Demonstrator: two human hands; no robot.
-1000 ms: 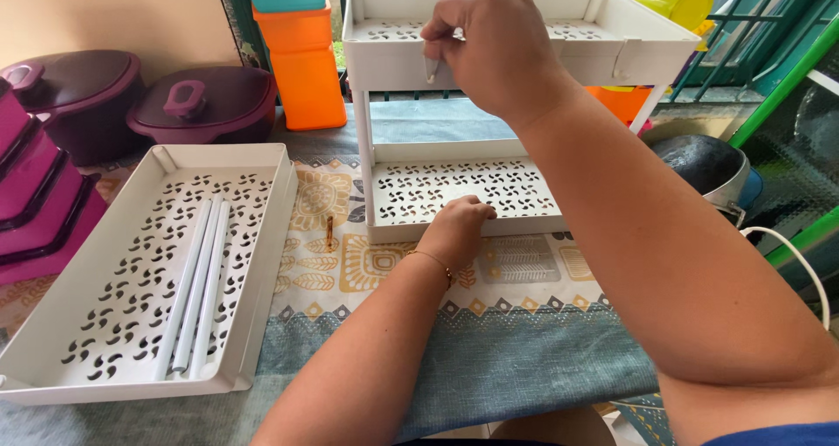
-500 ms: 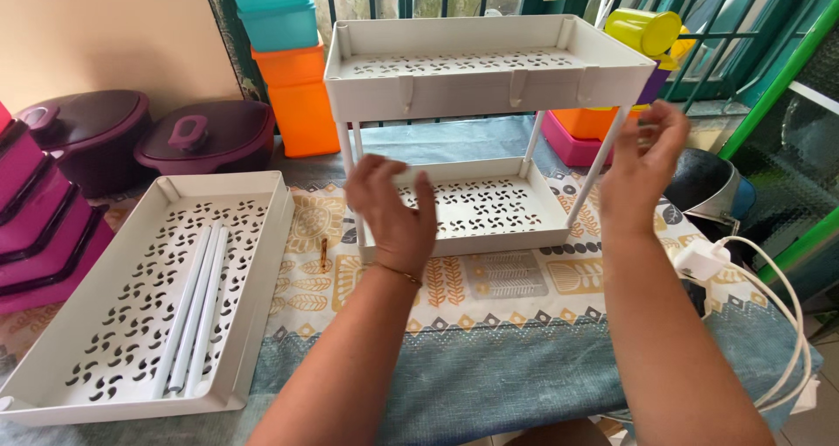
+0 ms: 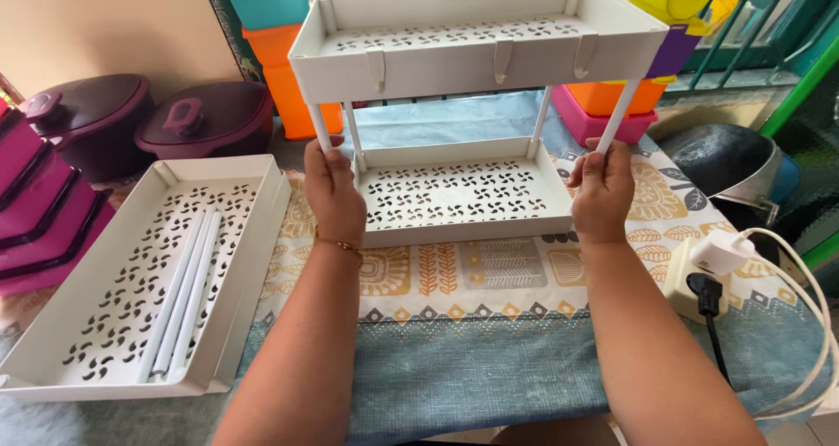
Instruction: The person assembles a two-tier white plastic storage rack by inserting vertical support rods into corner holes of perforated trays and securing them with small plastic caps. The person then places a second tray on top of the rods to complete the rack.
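Both hands have dropped from mid-air onto the two-tier white rack (image 3: 463, 105), which stands near the far edge of the cloth-covered table (image 3: 489, 359). It looks like light, stiff, hollow plastic, likely wobbly at its push-fit joints, so the front posts seem the sound hold. Left hand (image 3: 335, 188) and right hand (image 3: 601, 193) are each closed around one. A loose tray (image 3: 253, 228) with spare rods (image 3: 183, 293) lies towards the left edge.

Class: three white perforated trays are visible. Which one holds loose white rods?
The separate tray lying left of the left hand; the other two are stacked as a rack.
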